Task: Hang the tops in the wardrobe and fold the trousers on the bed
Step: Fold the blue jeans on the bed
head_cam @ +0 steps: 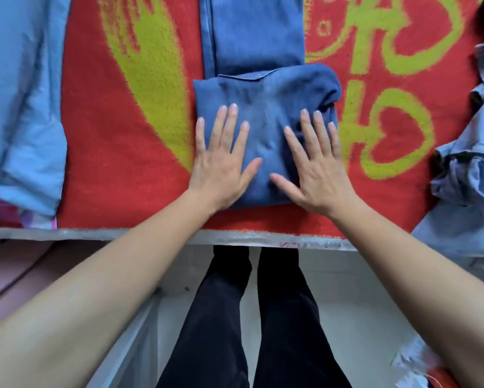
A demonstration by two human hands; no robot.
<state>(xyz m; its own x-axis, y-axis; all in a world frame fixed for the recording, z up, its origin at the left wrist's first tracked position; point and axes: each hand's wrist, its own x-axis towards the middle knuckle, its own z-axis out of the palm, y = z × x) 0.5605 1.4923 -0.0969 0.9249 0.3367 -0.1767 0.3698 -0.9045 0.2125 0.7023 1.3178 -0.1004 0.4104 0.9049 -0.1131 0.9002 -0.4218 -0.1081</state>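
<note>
A pair of dark blue denim trousers (266,113) lies in the middle of the bed, on a red blanket (117,152) with a coarse, looped, towel-like pile and broad yellow-green shapes woven into it, among them hearts at the right. The near part of the trousers has been folded over into a thick, roughly square bundle with rounded corners, slightly puckered in the centre; a line of pale stitching shows along its far edge. Beyond the bundle, the rest of the trousers stretches away as a flat, straight-sided strip with a long seam down its left side.

Both bare hands press flat on top of the bundle, palms down. The left hand (222,161) rests over its near-left part, fingers spread and straight, the little-finger side reaching the bundle's left edge. The right hand (316,170) lies over the near-right part, likewise splayed, gripping nothing. The two thumbs point toward each other with a gap of cloth between them.

At the far left lies a smooth, light blue garment (22,107) of thin woven cloth, softly creased. At the right edge sits a crumpled, pale washed denim garment (470,177) hanging over the bed's near side. The bed's grey edge (95,233) runs across the view, and below it stand the person's legs in black trousers (252,317).
</note>
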